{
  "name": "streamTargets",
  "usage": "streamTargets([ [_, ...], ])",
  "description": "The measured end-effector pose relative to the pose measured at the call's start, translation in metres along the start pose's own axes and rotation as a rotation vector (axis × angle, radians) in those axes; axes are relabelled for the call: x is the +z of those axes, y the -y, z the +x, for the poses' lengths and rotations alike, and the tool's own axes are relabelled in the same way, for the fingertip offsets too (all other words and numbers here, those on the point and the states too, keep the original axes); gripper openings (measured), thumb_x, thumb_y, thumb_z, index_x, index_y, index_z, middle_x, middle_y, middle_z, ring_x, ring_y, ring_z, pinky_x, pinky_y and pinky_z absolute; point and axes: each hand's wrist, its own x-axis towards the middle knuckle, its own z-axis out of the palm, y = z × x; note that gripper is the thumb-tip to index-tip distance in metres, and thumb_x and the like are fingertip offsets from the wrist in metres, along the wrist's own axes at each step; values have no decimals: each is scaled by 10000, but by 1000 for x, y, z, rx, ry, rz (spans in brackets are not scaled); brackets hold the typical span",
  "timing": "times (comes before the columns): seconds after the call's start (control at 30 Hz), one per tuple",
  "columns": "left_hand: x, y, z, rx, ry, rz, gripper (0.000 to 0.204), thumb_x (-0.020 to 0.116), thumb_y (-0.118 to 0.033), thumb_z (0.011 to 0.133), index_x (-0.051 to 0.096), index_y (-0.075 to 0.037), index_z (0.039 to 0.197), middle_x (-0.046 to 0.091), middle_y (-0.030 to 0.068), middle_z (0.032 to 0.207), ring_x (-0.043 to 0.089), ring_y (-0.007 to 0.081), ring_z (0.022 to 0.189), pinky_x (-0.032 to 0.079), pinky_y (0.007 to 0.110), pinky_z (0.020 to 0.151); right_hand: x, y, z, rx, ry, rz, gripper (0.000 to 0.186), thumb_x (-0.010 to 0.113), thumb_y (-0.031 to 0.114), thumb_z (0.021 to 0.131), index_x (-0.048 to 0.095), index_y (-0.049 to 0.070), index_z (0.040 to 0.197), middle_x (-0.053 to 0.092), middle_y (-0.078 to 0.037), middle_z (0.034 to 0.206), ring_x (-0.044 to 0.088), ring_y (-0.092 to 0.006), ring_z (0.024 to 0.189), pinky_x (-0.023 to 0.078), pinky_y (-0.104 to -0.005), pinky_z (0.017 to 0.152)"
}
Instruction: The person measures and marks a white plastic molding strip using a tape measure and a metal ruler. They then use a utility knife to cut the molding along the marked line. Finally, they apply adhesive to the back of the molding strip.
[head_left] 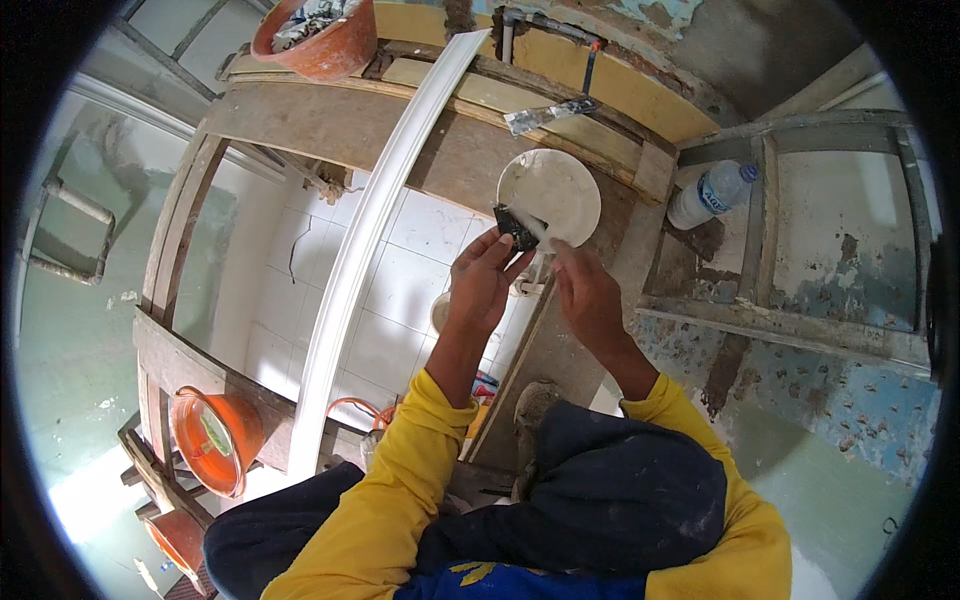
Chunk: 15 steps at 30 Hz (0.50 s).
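My left hand is closed on a small dark, flat piece smeared with white specks; its exact kind is unclear. In my right hand is a slim pale tool, blurred, its tip laid against the dark piece. Both hands are close together at the near edge of a round white bowl with a pale coating inside. The bowl rests on a wooden plank. Beyond it lies a putty knife with a smeared blade.
A long white moulding slants across the wooden scaffold frame on my left. Orange buckets stand at the far left and near left. A plastic bottle stands at right by a grey wooden frame. White floor tiles show below.
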Motion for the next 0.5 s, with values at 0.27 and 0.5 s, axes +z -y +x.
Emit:
streamTargets([
  [0.27, -19, 1, 2, -155, -26, -270, 256, 492, -58, 1128, 566, 113, 1303, 685, 221, 1247, 702, 296, 1170, 626, 393, 1065, -1, -11, 7, 90, -57, 125, 331, 626, 148, 1066, 629, 52, 1383, 691, -220, 1134, 701, -429, 1013, 573, -492, 856],
  [0.5, -23, -5, 0, -341, 40, -435, 261, 463, -65, 1141, 545, 84, 1339, 646, 205, 1243, 685, 256, 1060, 633, 348, 955, -3, -3, 3, -77, -25, 180, 344, 619, 87, 1049, 632, 10, 1384, 696, -244, 1193, 698, -446, 1059, 569, -512, 898],
])
